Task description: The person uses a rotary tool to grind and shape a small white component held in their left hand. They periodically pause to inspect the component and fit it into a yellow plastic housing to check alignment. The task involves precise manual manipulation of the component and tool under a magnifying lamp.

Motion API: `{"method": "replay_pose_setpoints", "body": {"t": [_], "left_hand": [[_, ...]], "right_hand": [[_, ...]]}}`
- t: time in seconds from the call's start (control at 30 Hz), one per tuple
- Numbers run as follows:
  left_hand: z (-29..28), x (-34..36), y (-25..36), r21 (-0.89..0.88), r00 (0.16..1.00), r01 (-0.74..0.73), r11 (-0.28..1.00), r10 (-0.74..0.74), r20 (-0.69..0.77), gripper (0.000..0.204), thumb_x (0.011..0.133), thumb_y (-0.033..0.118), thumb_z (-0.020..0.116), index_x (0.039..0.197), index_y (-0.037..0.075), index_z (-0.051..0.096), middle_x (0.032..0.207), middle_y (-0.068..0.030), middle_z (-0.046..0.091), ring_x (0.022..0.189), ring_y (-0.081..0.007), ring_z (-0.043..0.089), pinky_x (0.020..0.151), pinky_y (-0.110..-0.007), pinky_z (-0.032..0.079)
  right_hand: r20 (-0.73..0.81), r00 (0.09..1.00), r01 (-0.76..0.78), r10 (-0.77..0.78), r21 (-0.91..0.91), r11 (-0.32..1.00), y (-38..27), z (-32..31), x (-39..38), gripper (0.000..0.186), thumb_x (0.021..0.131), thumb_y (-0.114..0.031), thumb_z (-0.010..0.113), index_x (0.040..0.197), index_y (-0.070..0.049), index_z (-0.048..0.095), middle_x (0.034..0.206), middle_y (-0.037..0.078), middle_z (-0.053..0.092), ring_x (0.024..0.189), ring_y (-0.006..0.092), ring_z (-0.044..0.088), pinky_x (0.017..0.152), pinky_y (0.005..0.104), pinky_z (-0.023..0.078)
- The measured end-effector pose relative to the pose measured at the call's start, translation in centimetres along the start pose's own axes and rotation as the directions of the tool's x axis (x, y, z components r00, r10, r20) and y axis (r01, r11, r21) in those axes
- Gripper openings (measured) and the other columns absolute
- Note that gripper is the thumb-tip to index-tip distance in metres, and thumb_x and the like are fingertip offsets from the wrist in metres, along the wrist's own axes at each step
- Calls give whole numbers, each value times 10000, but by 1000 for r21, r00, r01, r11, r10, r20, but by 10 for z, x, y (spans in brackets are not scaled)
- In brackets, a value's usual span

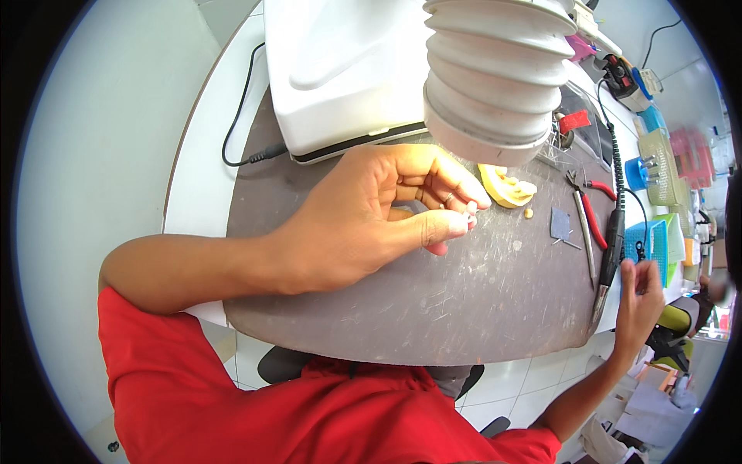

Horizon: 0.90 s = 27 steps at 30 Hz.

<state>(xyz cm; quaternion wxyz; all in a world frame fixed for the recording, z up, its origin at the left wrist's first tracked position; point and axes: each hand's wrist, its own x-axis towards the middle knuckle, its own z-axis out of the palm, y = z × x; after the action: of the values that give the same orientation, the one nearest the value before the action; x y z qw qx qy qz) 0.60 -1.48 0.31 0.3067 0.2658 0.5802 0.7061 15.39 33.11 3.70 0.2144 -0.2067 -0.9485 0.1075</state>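
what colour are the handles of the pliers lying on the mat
Red. The pliers lie near the mat's right edge, clearest in the head view.

The person is wearing a bright red short-sleeved shirt (232, 402) of plain, soft fabric, creasing in folds across the chest. Its sleeves are ending above the elbows, leaving both forearms bare. The hands are wearing no gloves. A thin ring (448, 198) is showing on a finger of the left hand (371, 216); the right hand (638, 298) is showing none.
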Motion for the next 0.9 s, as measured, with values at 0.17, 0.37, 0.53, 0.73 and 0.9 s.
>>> {"method": "replay_pose_setpoints", "body": {"t": [0.17, 0.37, 0.53, 0.73, 0.9], "left_hand": [[2, 3, -2, -54, 1000, -2, 999, 1, -19, 260, 872, 8, 596, 1125, -23, 550, 993, -106, 594, 900, -140, 592, 702, -254, 539], [1, 2, -5, 4, 999, -5, 1000, 5, -53, 222, 867, 23, 612, 1079, -32, 583, 922, -94, 603, 869, -137, 601, 743, -255, 526], [2, 8, 2, -100, 988, 127, 987, -135, -75, 231, 856, 35, 635, 1070, -34, 585, 953, -103, 613, 853, -138, 609, 784, -261, 518], [-2, 5, -1, -169, 978, 165, 972, -184, -103, 287, 844, 23, 646, 1110, -38, 560, 1061, -142, 618, 905, -167, 613, 768, -306, 534], [-6, 6, -5, -204, 977, 168, 964, -190, -96, 284, 843, 24, 648, 1105, -37, 554, 1072, -138, 620, 931, -171, 614, 769, -314, 537]], "right_hand": [[298, 944, -140, 144, -35, 990, 11, 4, -12, 481, 830, -363, 692, 641, -22, 411, 580, -36, 327, 565, 77, 291, 492, 261, 235], [302, 951, -139, 61, 243, 960, 37, 22, -2, 400, 881, -296, 628, 641, -41, 434, 626, -27, 337, 593, 63, 303, 493, 274, 222], [164, 924, -336, 345, 778, 531, 45, 13, -7, 212, 919, -255, 566, 880, -54, 513, 697, -12, 443, 579, 61, 345, 491, 224, 245], [78, 967, -85, -244, 996, -17, -36, 49, 4, 269, 923, -288, 569, 935, -44, 456, 746, 9, 370, 602, 86, 374, 485, 236, 321], [-133, 673, 452, -728, 853, 263, -108, 73, 17, 435, 806, -247, 694, 1141, -21, 533, 847, 151, 617, 730, 218, 619, 628, 293, 516]]}}
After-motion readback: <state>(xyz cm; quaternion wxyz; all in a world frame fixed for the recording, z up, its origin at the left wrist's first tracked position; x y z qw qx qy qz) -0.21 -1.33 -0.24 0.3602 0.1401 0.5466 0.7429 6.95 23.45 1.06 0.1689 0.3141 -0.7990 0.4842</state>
